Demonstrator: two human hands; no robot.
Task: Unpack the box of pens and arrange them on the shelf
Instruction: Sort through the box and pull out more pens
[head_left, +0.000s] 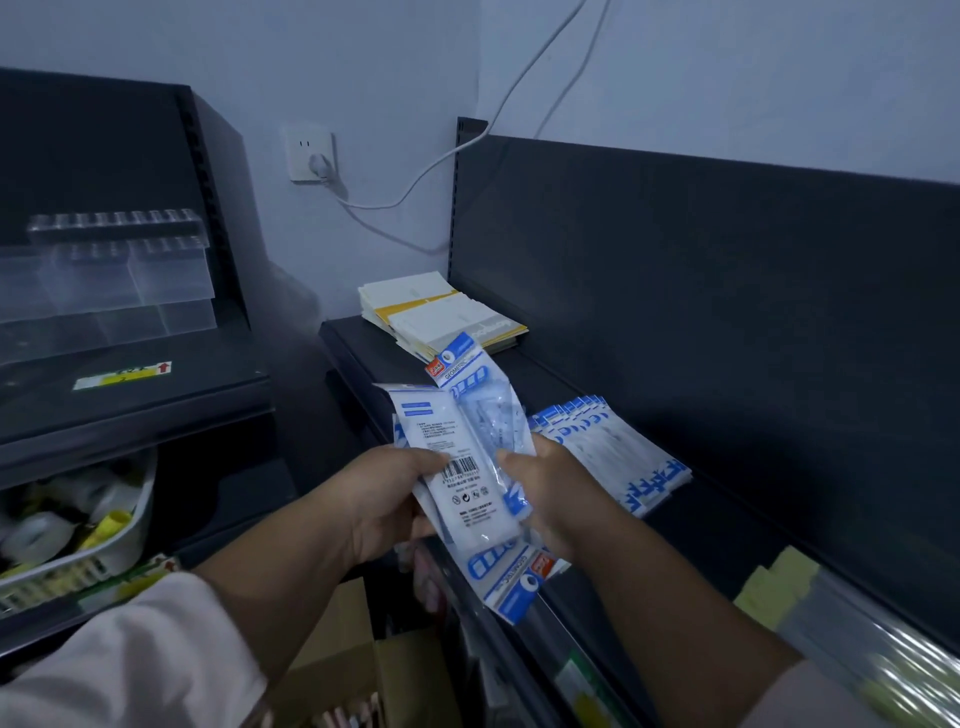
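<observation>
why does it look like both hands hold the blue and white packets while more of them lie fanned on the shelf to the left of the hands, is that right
Not quite. In the head view, the fanned packets lie on the shelf to the right of the hands, not the left. Both the left hand and right hand do hold blue and white packets.

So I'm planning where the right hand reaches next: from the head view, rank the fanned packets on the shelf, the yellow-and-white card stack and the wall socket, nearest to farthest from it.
1. Fanned packets, beside the right hand.
2. Card stack, farther back on the shelf.
3. Wall socket, up on the wall.
</observation>
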